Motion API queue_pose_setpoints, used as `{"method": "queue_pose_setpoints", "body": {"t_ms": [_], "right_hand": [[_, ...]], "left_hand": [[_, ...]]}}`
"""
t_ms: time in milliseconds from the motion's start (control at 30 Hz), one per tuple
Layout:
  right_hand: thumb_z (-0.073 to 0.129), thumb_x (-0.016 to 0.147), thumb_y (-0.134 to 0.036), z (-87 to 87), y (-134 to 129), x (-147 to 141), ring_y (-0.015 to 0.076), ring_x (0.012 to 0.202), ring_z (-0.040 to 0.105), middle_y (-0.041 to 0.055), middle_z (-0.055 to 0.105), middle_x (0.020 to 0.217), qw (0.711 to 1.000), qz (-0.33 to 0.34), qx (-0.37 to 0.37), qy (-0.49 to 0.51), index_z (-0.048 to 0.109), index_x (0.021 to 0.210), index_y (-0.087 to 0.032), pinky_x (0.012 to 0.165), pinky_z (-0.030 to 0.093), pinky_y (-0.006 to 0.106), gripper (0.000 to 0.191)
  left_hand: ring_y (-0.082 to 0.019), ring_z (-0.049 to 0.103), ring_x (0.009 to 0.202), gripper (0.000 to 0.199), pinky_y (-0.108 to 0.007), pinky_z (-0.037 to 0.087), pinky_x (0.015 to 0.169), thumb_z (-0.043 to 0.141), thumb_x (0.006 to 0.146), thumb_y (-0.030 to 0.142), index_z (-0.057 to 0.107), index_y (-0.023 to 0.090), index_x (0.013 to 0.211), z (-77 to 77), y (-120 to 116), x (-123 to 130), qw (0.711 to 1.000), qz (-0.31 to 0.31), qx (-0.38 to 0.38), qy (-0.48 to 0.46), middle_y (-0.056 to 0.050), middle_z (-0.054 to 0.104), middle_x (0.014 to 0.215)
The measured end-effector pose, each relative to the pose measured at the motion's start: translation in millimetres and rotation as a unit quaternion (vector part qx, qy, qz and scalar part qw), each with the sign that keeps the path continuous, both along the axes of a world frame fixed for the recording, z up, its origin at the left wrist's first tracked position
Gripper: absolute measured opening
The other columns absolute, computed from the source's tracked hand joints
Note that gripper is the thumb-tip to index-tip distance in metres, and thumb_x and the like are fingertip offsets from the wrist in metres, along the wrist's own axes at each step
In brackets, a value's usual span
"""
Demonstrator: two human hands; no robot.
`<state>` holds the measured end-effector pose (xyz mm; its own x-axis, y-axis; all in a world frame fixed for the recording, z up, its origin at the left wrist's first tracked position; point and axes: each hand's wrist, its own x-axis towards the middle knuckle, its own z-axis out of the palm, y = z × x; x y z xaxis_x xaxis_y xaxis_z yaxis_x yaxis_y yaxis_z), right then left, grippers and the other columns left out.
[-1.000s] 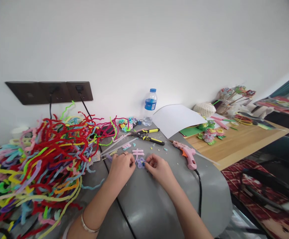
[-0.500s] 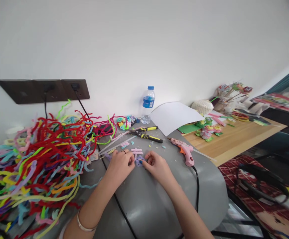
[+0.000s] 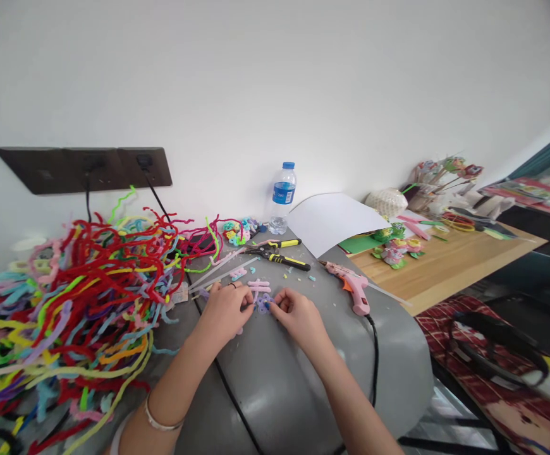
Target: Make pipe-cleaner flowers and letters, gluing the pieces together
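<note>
A small purple pipe-cleaner flower (image 3: 262,305) with a dark blue spot lies low over the grey table between my hands. My right hand (image 3: 299,314) pinches its right side with thumb and forefinger. At the flower's left edge, my left hand (image 3: 225,311) is closed, fingertips against the petals; the exact grip is partly hidden. Pale pink pipe-cleaner pieces (image 3: 258,286) lie just beyond the flower. A lavender pipe cleaner (image 3: 203,294) shows behind my left hand. Further back rest yellow-and-black pliers (image 3: 287,260), and to the right a pink glue gun (image 3: 356,291).
A big tangle of colourful pipe cleaners (image 3: 90,303) covers the left side. Clear glue sticks (image 3: 222,272) lie before the pliers. A water bottle (image 3: 283,196) stands by the wall, beside white paper (image 3: 336,218). Black cables (image 3: 230,392) cross the grey table (image 3: 275,392).
My left hand has shifted slightly left and up, and a bit of lavender now shows below it. The right hand keeps its pinch on the flower. The view has moved slightly.
</note>
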<state>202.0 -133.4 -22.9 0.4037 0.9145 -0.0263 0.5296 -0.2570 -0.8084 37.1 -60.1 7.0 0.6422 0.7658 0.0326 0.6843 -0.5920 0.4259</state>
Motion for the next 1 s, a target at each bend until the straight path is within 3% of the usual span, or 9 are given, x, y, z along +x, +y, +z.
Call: {"method": "queue_pose_setpoints", "body": {"t_ms": [167,433,800,1000], "right_hand": [[0.061,0.070,-0.038,0.4,2.0,7.7,0.0133,0.051,0.048,-0.0022,0.054,0.056,0.996,0.026,-0.027,0.077,0.057,0.064,-0.021,0.050,0.032,0.024,0.018],[0.061,0.066,-0.054,16.7,5.8,22.5,0.0076,0.042,0.034,-0.0077,0.041,0.050,0.968,0.101,-0.078,0.215,0.059,0.068,-0.019,0.041,0.023,0.021,0.035],[0.067,0.067,-0.036,6.0,18.0,21.4,0.0065,0.032,0.037,-0.0095,0.046,0.043,0.964,0.062,-0.106,0.238,0.055,0.061,-0.020,0.032,0.026,0.019,0.021],[0.065,0.067,-0.036,3.5,19.2,23.1,0.0066,0.029,0.038,-0.0097,0.046,0.038,0.966,0.067,-0.110,0.226,0.054,0.062,-0.020,0.031,0.031,0.018,0.020]], "left_hand": [[-0.021,0.066,0.085,0.015,-0.036,0.036,0.085,0.054,0.085,0.012,0.066,0.021,0.080,-4.9,-0.9,3.7,1.000,0.016,-0.001,0.014,-0.002,0.071,0.083],[-0.021,0.065,0.087,0.015,-0.037,0.036,0.086,0.054,0.084,0.012,0.066,0.021,0.080,-3.5,-1.5,3.2,0.999,0.025,-0.017,0.010,-0.002,0.072,0.084],[-0.020,0.065,0.084,0.017,-0.036,0.036,0.085,0.056,0.084,0.011,0.068,0.022,0.082,2.0,3.8,-4.3,0.999,0.042,-0.026,0.016,-0.001,0.072,0.083],[-0.020,0.066,0.085,0.013,-0.035,0.037,0.085,0.059,0.084,0.014,0.068,0.022,0.082,2.5,3.7,-3.3,0.999,0.046,-0.026,0.007,-0.001,0.073,0.084]]}}
